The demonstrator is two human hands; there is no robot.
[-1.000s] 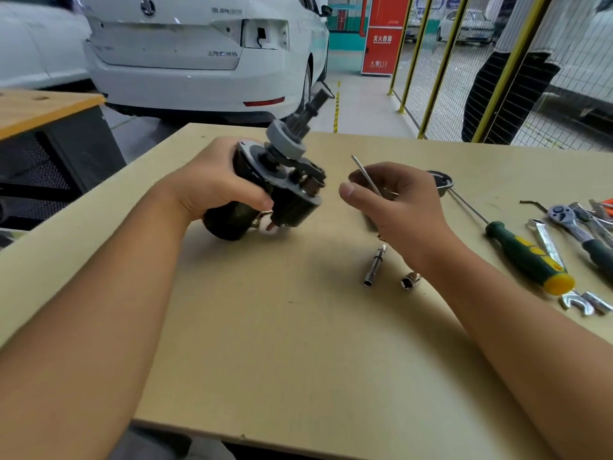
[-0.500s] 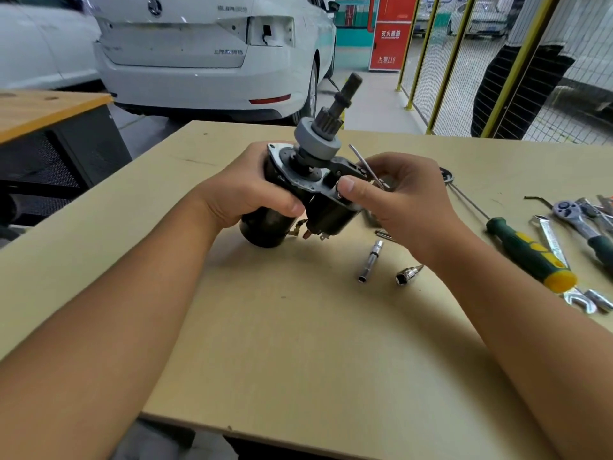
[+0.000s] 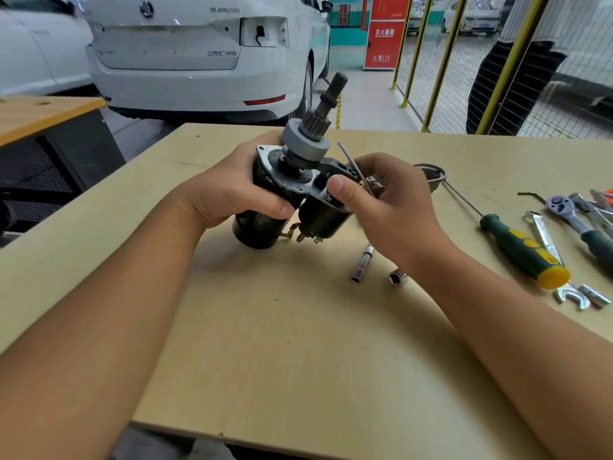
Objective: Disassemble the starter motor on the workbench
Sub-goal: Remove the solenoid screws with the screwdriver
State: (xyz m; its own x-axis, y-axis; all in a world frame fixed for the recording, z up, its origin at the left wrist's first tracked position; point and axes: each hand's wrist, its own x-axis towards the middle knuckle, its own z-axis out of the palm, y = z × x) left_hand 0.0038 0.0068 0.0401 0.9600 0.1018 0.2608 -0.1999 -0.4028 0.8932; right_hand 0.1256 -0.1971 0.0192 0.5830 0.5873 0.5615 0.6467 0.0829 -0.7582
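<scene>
The starter motor (image 3: 292, 194) presented a smooth, semi-gloss black casing, a dull grey metal end plate, a matt grey collar and a dark, toothed metal pinion and shaft. The workbench (image 3: 298, 343) top was pale, matt board with a smooth face carrying small marks. The sockets (image 3: 363, 263) and the wrenches (image 3: 557, 260) showed bright polished metal, while the screwdriver (image 3: 524, 249) had a thin bare metal shank and a green and yellow plastic handle with a slight sheen.
</scene>
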